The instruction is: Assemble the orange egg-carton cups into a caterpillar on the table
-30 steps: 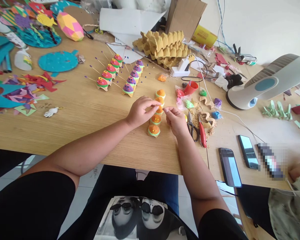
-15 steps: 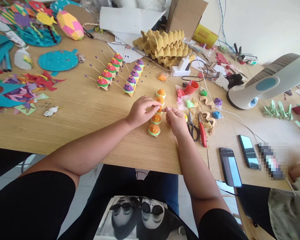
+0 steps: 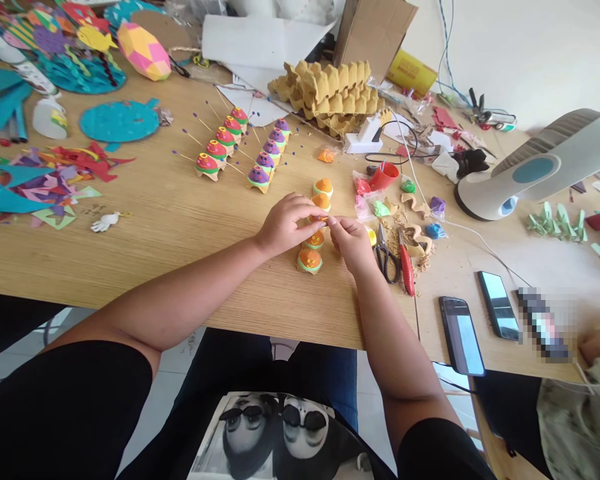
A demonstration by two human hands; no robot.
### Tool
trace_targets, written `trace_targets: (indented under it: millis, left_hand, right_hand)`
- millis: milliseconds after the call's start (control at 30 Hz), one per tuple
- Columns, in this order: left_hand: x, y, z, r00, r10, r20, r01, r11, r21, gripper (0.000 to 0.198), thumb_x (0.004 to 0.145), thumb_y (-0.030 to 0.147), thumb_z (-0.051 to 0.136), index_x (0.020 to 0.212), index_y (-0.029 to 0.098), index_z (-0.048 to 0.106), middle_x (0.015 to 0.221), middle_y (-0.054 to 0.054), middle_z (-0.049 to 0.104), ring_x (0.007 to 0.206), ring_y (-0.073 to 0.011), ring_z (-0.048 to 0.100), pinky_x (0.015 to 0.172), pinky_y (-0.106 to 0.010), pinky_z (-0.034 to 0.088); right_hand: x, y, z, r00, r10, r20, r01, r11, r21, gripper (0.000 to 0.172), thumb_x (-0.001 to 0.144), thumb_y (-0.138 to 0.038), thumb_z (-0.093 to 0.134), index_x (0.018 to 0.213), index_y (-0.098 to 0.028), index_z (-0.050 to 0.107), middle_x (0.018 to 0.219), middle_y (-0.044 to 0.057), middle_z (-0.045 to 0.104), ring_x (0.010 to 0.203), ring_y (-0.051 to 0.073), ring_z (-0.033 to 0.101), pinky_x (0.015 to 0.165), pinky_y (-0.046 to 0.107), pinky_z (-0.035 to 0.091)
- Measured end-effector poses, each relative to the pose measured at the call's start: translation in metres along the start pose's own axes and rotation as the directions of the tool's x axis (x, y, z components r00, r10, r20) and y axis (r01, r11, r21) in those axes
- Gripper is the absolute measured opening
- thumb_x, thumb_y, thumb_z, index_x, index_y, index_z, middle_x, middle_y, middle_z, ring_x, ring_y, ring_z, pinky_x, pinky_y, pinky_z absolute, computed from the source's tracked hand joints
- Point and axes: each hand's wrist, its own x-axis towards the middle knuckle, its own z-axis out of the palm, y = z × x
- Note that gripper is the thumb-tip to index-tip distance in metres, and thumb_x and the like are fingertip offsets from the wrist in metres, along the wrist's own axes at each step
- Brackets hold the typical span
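A row of orange-topped egg-carton cups (image 3: pixel 310 259) with green rims runs across the wooden table (image 3: pixel 180 220) in front of me. My left hand (image 3: pixel 283 223) curls over the middle of that row, fingers pinched at one cup. My right hand (image 3: pixel 350 241) meets it from the right, its fingertips pressed together against the same cup; whatever small thing they hold is too small to name. Two more orange cups (image 3: pixel 323 187) stand free just beyond my fingers.
Red-topped (image 3: pixel 215 152) and purple-topped (image 3: pixel 267 157) cup rows with pins stand further back. Scissors (image 3: pixel 386 257), a red-handled tool (image 3: pixel 406 268) and clay bits lie right of my hands. Two phones (image 3: pixel 460 333), a fan (image 3: pixel 535 167), egg cartons (image 3: pixel 330 93) and paper scraps (image 3: pixel 50 180) surround them.
My hands have closed in on each other, so the fingertips now meet over the middle orange cup. The view shifted slightly.
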Motion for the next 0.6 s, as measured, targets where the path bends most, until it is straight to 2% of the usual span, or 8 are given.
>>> trace_targets:
  millis: [100, 200, 367, 500, 600]
  left_hand:
    - [-0.0002, 0.0001, 0.0002, 1.000, -0.008, 0.010, 0.008, 1.000, 0.011, 0.015, 0.093, 0.035, 0.066, 0.093, 0.022, 0.074, 0.088, -0.003, 0.074, 0.087, -0.0195, 0.065, 0.085, -0.037, 0.049]
    - [-0.0005, 0.0010, -0.0001, 1.000, -0.018, 0.004, 0.018, 1.000, 0.007, 0.015, 0.092, 0.035, 0.067, 0.091, 0.022, 0.074, 0.088, -0.003, 0.073, 0.086, -0.0188, 0.064, 0.084, -0.037, 0.049]
    - [-0.0002, 0.0040, -0.0014, 0.999, -0.028, -0.046, 0.028, 1.000, -0.001, 0.014, 0.093, 0.033, 0.066, 0.091, 0.022, 0.074, 0.086, -0.003, 0.073, 0.085, -0.0178, 0.065, 0.083, -0.036, 0.049]
    - [0.0005, 0.0056, -0.0019, 0.996, -0.013, -0.084, 0.013, 1.000, -0.002, 0.015, 0.094, 0.033, 0.065, 0.090, 0.022, 0.074, 0.085, -0.003, 0.073, 0.084, -0.0174, 0.066, 0.083, -0.035, 0.050]
    - [0.0006, 0.0062, -0.0021, 0.998, -0.023, -0.066, 0.023, 1.000, 0.001, 0.016, 0.094, 0.034, 0.065, 0.090, 0.022, 0.074, 0.084, -0.003, 0.072, 0.084, -0.0176, 0.065, 0.083, -0.036, 0.050]
  right_hand:
    - [-0.0008, -0.0020, 0.0006, 1.000, -0.009, -0.006, 0.009, 1.000, -0.019, 0.049, 0.075, -0.067, 0.073, 0.076, -0.018, 0.070, 0.053, -0.006, 0.040, 0.052, 0.008, 0.033, 0.047, 0.024, 0.021]
    - [-0.0008, -0.0020, -0.0004, 1.000, -0.002, 0.006, 0.002, 1.000, -0.011, 0.049, 0.075, -0.066, 0.073, 0.076, -0.018, 0.070, 0.054, -0.006, 0.039, 0.051, 0.008, 0.030, 0.047, 0.025, 0.020]
    - [0.0002, 0.0001, -0.0026, 0.998, 0.036, 0.054, -0.044, 0.987, 0.155, 0.048, 0.079, -0.068, 0.069, 0.083, -0.020, 0.069, 0.054, -0.009, 0.031, 0.047, 0.007, 0.022, 0.046, 0.025, 0.014]
    - [-0.0001, -0.0016, -0.0013, 0.994, 0.075, 0.074, -0.088, 0.978, 0.187, 0.044, 0.071, -0.060, 0.080, 0.086, -0.020, 0.068, 0.054, -0.009, 0.035, 0.047, 0.006, 0.021, 0.045, 0.025, 0.014]
    - [-0.0005, -0.0029, 0.0001, 0.995, 0.091, 0.049, -0.099, 0.975, 0.201, 0.043, 0.068, -0.057, 0.083, 0.084, -0.021, 0.066, 0.055, -0.010, 0.037, 0.046, 0.006, 0.022, 0.044, 0.025, 0.015]
